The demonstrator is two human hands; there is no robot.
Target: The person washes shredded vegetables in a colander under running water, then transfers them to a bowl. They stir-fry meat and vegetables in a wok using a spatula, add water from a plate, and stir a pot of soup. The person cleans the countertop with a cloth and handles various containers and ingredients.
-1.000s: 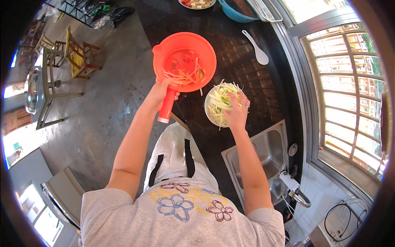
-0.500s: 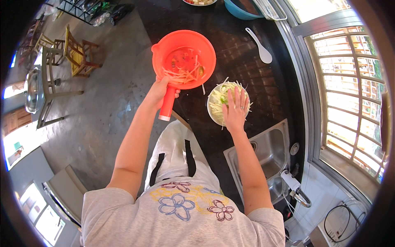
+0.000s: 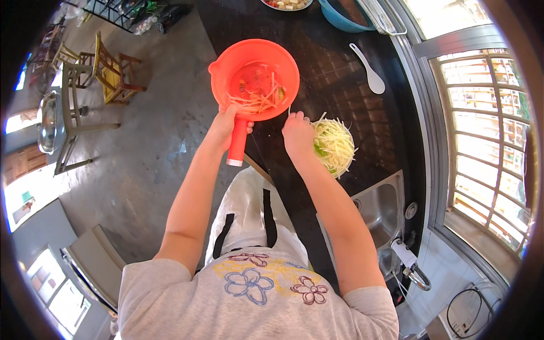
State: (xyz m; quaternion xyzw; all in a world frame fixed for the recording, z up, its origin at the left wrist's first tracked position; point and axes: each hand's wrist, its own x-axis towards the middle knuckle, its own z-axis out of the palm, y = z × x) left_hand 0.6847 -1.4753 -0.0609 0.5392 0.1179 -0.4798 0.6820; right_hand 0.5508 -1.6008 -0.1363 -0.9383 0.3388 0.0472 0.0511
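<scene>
While the left hand [image 3: 229, 127] stays clamped round the handle of the orange bowl [image 3: 255, 76], holding it just off the near-left edge of the dark worktop [image 3: 340, 73], the right hand [image 3: 298, 133] has come off the heap of shredded green papaya [image 3: 334, 146] it was pressing half a second ago and now sits between heap and bowl, fingers pinched together on a few strands. That looks like another pinch of shreds on its way into the bowl, which already holds pale strips and red bits. Near right, a steel sink [image 3: 377, 207] with its tap [image 3: 411, 266] is set into the worktop; farther along lie a white spoon [image 3: 368, 71] and a blue bowl [image 3: 345, 14]. Barred windows [image 3: 481, 130] run down the right, and wooden chairs [image 3: 107, 68] stand on the grey floor [image 3: 147, 141] at far left.
</scene>
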